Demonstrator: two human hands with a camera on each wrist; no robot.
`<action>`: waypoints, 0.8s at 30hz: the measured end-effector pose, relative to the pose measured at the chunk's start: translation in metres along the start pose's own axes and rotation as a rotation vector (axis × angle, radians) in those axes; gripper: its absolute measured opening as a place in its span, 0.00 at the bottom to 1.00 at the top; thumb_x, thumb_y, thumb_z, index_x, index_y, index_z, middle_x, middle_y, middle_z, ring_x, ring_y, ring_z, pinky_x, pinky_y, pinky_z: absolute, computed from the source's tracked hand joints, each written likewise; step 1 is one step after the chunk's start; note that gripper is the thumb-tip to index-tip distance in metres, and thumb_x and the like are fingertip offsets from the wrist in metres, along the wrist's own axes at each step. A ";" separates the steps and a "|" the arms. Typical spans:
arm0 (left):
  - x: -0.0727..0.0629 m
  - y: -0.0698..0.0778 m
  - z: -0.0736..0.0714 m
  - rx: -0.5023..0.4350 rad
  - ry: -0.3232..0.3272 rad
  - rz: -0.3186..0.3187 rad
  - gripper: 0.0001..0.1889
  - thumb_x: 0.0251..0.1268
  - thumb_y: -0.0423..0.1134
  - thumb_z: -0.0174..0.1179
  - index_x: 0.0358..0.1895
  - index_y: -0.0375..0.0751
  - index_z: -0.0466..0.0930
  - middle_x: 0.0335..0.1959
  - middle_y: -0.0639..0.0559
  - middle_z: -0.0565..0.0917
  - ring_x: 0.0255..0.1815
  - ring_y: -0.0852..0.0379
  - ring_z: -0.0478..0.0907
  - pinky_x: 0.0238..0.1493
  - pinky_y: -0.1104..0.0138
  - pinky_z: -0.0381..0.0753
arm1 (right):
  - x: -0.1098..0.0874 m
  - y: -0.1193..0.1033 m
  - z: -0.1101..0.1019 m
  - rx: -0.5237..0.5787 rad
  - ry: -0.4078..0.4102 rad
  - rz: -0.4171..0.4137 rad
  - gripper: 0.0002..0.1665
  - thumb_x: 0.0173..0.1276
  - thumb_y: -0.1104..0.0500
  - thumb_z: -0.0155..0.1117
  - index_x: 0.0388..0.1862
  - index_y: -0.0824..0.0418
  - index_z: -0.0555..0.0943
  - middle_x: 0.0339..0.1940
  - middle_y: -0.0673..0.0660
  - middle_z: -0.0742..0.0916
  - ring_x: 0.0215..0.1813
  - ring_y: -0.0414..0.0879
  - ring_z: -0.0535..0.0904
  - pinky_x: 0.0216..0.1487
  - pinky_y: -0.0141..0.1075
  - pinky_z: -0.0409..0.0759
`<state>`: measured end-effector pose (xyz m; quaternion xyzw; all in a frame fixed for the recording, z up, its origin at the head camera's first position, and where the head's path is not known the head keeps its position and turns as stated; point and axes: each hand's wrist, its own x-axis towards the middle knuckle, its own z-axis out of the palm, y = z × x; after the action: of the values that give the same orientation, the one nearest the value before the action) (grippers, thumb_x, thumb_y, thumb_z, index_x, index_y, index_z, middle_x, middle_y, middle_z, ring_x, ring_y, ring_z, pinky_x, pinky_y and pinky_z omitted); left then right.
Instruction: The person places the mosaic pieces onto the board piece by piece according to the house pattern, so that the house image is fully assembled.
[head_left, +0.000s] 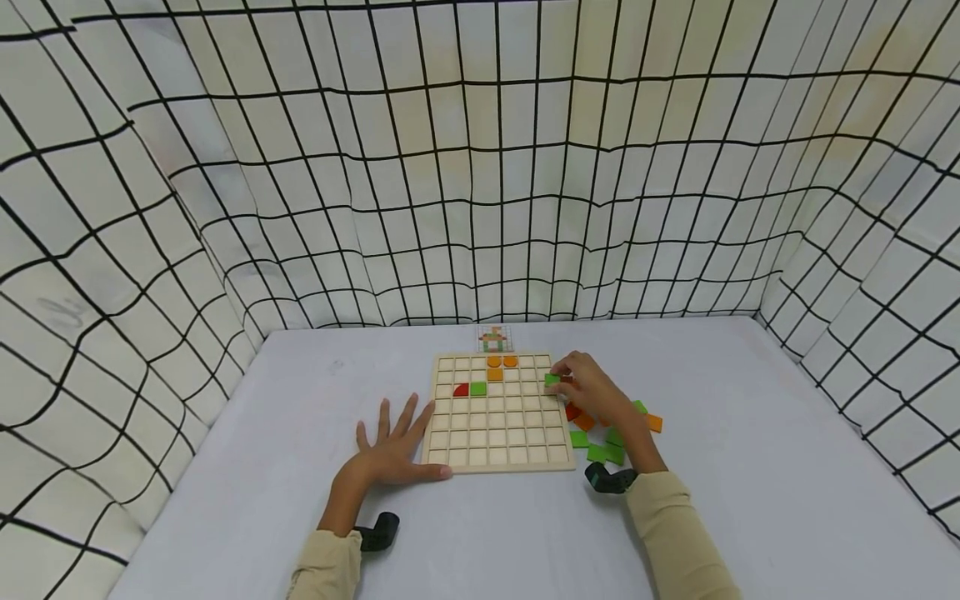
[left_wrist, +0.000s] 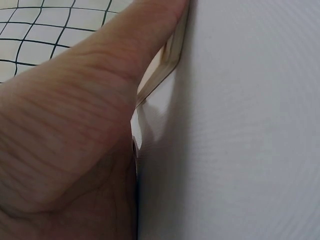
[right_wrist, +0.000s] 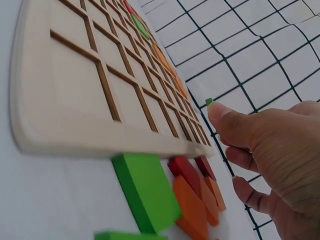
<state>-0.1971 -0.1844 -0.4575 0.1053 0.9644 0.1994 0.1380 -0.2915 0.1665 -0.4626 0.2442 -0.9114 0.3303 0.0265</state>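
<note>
A square wooden grid board [head_left: 498, 421] lies on the white table. In its upper rows sit two orange round pieces [head_left: 494, 362], an orange square [head_left: 495, 375], a green square [head_left: 477, 389] and a red quarter-round piece [head_left: 461, 390]. My right hand [head_left: 592, 392] pinches a green square tile [head_left: 552, 379] between thumb and fingers over the board's right edge; only a corner of it shows in the right wrist view. With fingers spread, my left hand [head_left: 396, 450] rests at the board's lower left corner, thumb along the front edge.
Loose green tiles [head_left: 596, 452], orange tiles [head_left: 654, 423] and red tiles [head_left: 572, 412] lie right of the board, partly under my right forearm. A small pattern card [head_left: 494, 338] lies behind the board. White walls with black netting [head_left: 525, 200] enclose the table's back and sides.
</note>
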 end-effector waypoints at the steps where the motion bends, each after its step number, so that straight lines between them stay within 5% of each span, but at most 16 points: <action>1: 0.000 0.000 0.000 0.001 -0.001 0.001 0.60 0.48 0.71 0.65 0.80 0.51 0.44 0.81 0.42 0.36 0.77 0.29 0.21 0.65 0.27 0.24 | 0.001 -0.001 0.002 -0.001 0.000 -0.015 0.16 0.69 0.55 0.65 0.50 0.63 0.78 0.47 0.56 0.80 0.53 0.50 0.73 0.56 0.44 0.79; 7: 0.000 0.000 0.001 -0.007 -0.001 -0.001 0.60 0.47 0.71 0.65 0.80 0.51 0.44 0.81 0.42 0.36 0.77 0.29 0.21 0.65 0.27 0.24 | 0.010 -0.008 0.014 -0.031 0.001 -0.121 0.15 0.69 0.56 0.65 0.49 0.64 0.78 0.47 0.59 0.79 0.51 0.52 0.75 0.53 0.46 0.78; 15: 0.000 -0.001 0.002 -0.005 -0.015 -0.007 0.60 0.47 0.72 0.65 0.80 0.52 0.43 0.81 0.43 0.35 0.77 0.30 0.20 0.65 0.28 0.23 | 0.018 -0.020 0.025 0.008 -0.052 -0.062 0.14 0.70 0.54 0.63 0.49 0.62 0.78 0.48 0.55 0.79 0.51 0.47 0.76 0.56 0.42 0.78; 24: 0.000 -0.001 0.000 0.002 -0.012 -0.008 0.60 0.47 0.72 0.65 0.80 0.52 0.43 0.81 0.43 0.35 0.77 0.30 0.20 0.64 0.27 0.24 | 0.024 -0.032 0.035 -0.030 -0.051 -0.101 0.15 0.70 0.55 0.64 0.49 0.64 0.79 0.46 0.56 0.81 0.47 0.47 0.77 0.52 0.41 0.78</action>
<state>-0.1972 -0.1851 -0.4577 0.1029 0.9642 0.1973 0.1443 -0.2937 0.1137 -0.4657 0.2977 -0.9031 0.3087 0.0236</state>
